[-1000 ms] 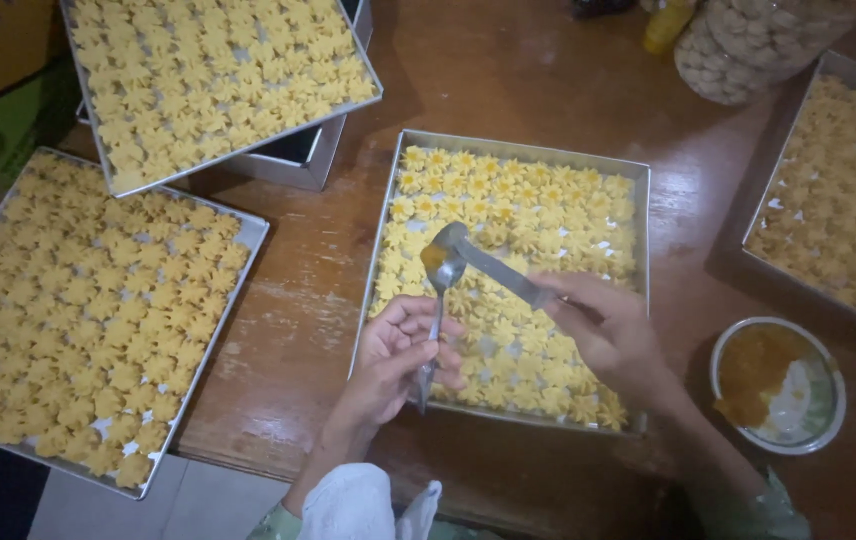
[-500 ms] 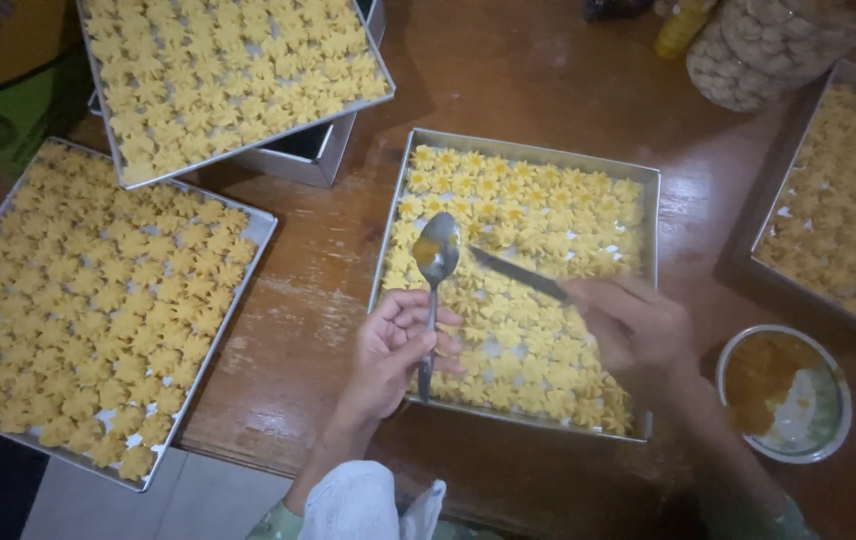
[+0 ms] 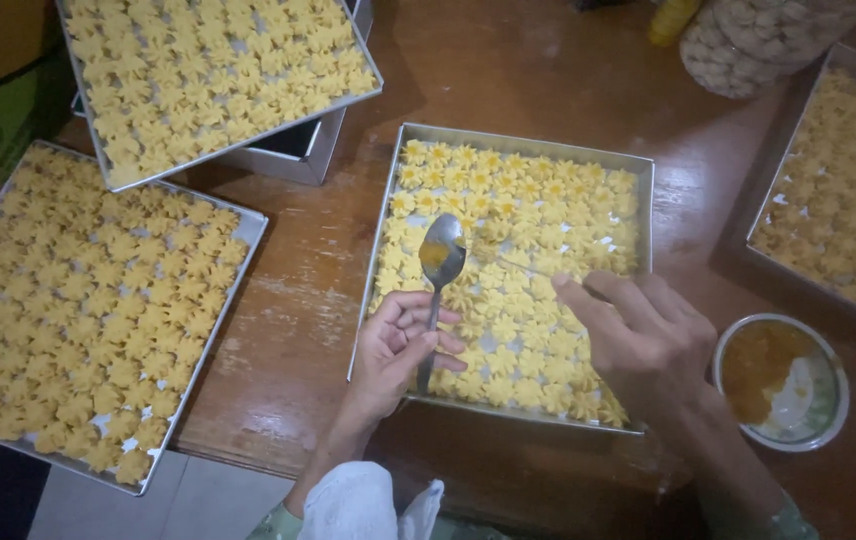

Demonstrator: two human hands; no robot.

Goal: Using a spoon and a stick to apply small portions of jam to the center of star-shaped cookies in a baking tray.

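Bare wooden table (image 3: 323,290) lies between the left tray (image 3: 238,290) and middle tray (image 3: 373,270).

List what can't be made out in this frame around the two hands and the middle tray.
- Thin tool in the right hand: head view, its grip end is hidden under the fingers and the tip blurs into the biscuits.
- Spoon in the left hand: the orange dab in its bowl is too small to identify.
- Jar and right-hand tray: cut off by the frame edges.
- Middle tray: near right corner covered by the right hand.

Metal spoon (image 3: 440,268), orange-filled bowl, upright over cookie tray (image 3: 388,210)
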